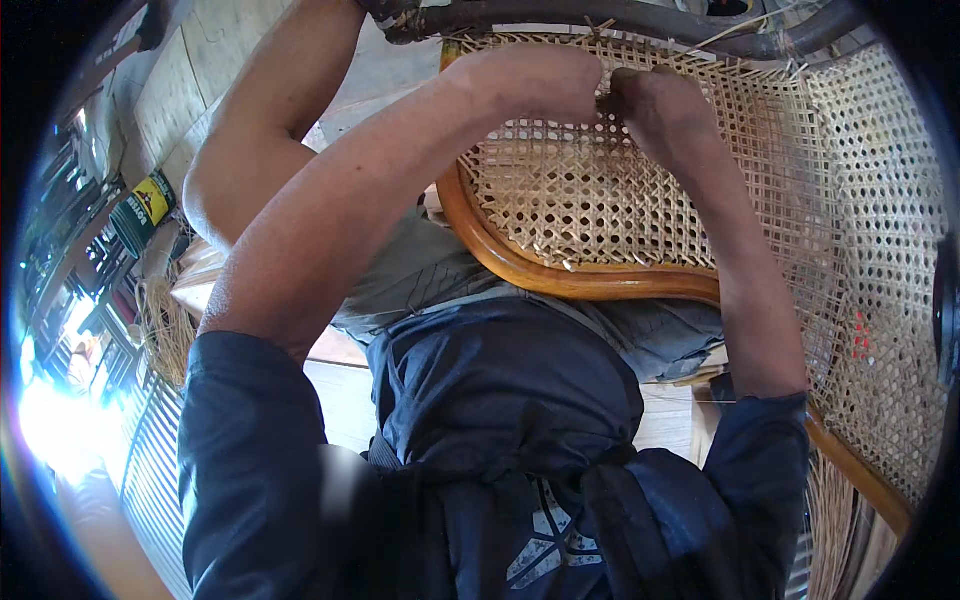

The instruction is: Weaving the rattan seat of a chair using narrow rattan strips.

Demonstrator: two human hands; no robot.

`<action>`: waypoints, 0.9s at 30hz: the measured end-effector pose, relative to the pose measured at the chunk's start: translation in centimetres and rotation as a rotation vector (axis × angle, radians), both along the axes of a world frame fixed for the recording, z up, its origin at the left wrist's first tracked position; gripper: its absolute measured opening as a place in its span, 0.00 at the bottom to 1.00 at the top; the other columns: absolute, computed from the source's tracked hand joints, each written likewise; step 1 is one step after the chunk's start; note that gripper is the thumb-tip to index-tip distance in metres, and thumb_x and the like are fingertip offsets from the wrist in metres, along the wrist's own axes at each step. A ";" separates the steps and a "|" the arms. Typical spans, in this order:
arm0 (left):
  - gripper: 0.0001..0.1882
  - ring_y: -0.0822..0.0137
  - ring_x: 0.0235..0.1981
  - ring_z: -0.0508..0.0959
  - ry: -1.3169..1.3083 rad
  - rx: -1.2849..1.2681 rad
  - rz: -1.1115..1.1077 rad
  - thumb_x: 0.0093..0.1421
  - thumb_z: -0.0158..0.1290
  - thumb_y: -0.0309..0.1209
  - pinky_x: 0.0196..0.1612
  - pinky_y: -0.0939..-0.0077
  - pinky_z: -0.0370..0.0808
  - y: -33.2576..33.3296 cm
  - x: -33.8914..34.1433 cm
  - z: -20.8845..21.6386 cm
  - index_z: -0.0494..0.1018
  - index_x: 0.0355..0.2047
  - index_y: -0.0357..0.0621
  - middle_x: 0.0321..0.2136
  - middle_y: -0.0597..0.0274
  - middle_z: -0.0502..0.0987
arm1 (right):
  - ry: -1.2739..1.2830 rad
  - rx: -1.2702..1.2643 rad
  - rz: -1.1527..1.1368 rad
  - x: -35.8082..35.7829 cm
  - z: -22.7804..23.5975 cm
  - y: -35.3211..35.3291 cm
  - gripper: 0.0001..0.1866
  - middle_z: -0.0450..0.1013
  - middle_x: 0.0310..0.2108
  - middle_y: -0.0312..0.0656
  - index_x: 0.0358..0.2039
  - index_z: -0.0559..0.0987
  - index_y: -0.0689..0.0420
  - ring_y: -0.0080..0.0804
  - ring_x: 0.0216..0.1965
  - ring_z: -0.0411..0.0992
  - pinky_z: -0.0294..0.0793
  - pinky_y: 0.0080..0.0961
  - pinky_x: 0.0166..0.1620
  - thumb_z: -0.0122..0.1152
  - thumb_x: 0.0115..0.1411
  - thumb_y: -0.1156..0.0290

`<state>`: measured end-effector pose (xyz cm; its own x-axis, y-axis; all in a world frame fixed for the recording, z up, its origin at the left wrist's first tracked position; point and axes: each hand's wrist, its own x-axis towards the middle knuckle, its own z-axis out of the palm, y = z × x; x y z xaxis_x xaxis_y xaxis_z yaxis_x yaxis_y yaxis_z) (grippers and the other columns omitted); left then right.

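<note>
Both arms reach forward over a woven cane panel (570, 190) set in a curved, varnished wooden frame (560, 278). My left hand (578, 85) bends down at the wrist over the far part of the weave, and its fingers are hidden from view. Close beside it, my right hand (660, 105) is closed, its fingertips turned toward the left hand. Whatever sits between those fingers is too small to make out. Loose cane ends stick up along the far edge of the panel, just beyond both hands.
A dark curved pole (620, 12) runs behind the panel. More cane mesh (890, 230) curves up on the right. My bare leg (250, 150) is bent at the left, near a green and yellow can (143, 213) and a bundle of loose fibres (163, 325).
</note>
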<state>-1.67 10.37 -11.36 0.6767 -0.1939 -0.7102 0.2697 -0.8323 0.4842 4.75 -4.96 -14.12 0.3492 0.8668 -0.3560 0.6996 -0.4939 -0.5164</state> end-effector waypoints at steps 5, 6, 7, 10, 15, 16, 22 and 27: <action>0.14 0.53 0.27 0.77 -0.129 -0.045 0.081 0.47 0.48 0.33 0.33 0.63 0.73 0.9 -0.2 -1.0 0.76 0.28 0.36 0.25 0.48 0.77 | 0.199 0.322 -0.027 0.9 -0.7 -0.4 0.07 0.72 0.30 0.44 0.31 0.73 0.57 0.45 0.34 0.71 0.71 0.37 0.38 0.56 0.51 0.71; 0.15 0.53 0.29 0.77 -0.101 0.016 0.004 0.49 0.48 0.37 0.34 0.62 0.73 1.9 -0.3 -0.5 0.75 0.29 0.36 0.26 0.47 0.76 | 0.106 0.366 0.025 0.9 -0.6 -0.5 0.07 0.70 0.30 0.43 0.31 0.73 0.57 0.44 0.35 0.70 0.71 0.36 0.38 0.56 0.49 0.75; 0.18 0.52 0.31 0.76 -0.073 0.065 -0.080 0.52 0.48 0.40 0.36 0.61 0.72 2.6 -0.5 0.3 0.74 0.30 0.36 0.27 0.47 0.75 | 0.012 0.398 0.069 0.9 -0.4 -0.9 0.09 0.69 0.30 0.41 0.32 0.72 0.57 0.43 0.36 0.69 0.71 0.34 0.38 0.57 0.48 0.78; 0.17 0.50 0.30 0.75 -0.029 0.143 -0.040 0.53 0.47 0.40 0.35 0.59 0.71 5.8 -3.8 0.5 0.72 0.27 0.35 0.25 0.46 0.74 | 0.079 0.339 0.079 0.7 -1.3 -0.4 0.10 0.69 0.30 0.40 0.31 0.72 0.57 0.41 0.37 0.69 0.70 0.34 0.38 0.58 0.46 0.79; 0.17 0.49 0.29 0.75 -0.102 0.125 0.154 0.55 0.47 0.41 0.32 0.58 0.69 5.7 -8.1 3.8 0.70 0.26 0.37 0.24 0.46 0.73 | 0.092 0.406 0.041 1.3 -1.1 -1.0 0.08 0.69 0.31 0.40 0.31 0.72 0.57 0.40 0.35 0.69 0.70 0.33 0.38 0.60 0.48 0.75; 0.16 0.49 0.29 0.75 -0.148 0.164 0.240 0.56 0.47 0.41 0.32 0.59 0.69 4.7 -8.3 4.7 0.70 0.27 0.38 0.24 0.46 0.73 | 0.063 0.439 0.025 1.4 -0.9 -1.0 0.08 0.69 0.31 0.40 0.30 0.72 0.57 0.40 0.35 0.69 0.70 0.32 0.38 0.60 0.49 0.74; 0.13 0.59 0.25 0.75 -0.170 0.014 0.631 0.55 0.48 0.36 0.31 0.67 0.70 3.7 -9.5 3.7 0.71 0.32 0.38 0.21 0.51 0.73 | 0.171 0.286 -0.136 1.3 -0.6 -1.0 0.07 0.71 0.35 0.39 0.29 0.75 0.59 0.32 0.41 0.70 0.70 0.26 0.44 0.60 0.52 0.70; 0.12 0.67 0.24 0.73 -0.078 -0.118 0.726 0.51 0.47 0.33 0.31 0.70 0.69 3.1 -10.4 2.4 0.71 0.32 0.36 0.20 0.56 0.73 | 0.488 0.233 -0.221 3.5 0.5 -0.7 0.12 0.71 0.36 0.40 0.25 0.76 0.61 0.31 0.42 0.69 0.66 0.26 0.48 0.57 0.55 0.64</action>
